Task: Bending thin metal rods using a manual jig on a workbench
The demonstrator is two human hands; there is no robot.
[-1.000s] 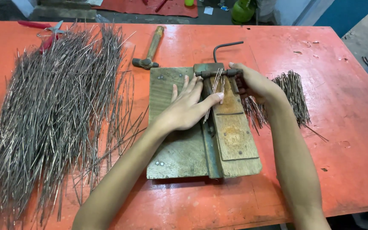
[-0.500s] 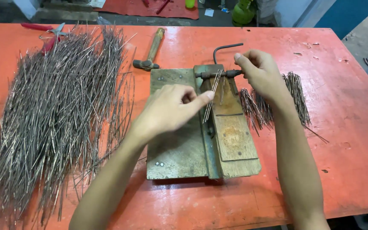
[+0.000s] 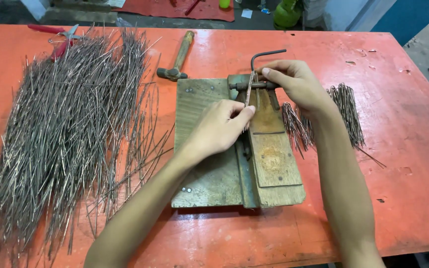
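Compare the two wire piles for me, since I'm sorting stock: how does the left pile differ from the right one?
The left pile is far larger, of long straight wires fanned across the table; the right pile is small, of shorter pieces in a tight bunch. The left pile lies clear of both hands; the right pile sits partly behind the right hand. Both are thin grey metal wire.

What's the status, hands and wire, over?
Left hand pinching wire on wooden jig. Right hand on crank. Nothing in the way.

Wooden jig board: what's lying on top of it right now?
On the wooden jig board: a metal crank, thin wires pinched by the left hand. The right hand covers the crank's end.
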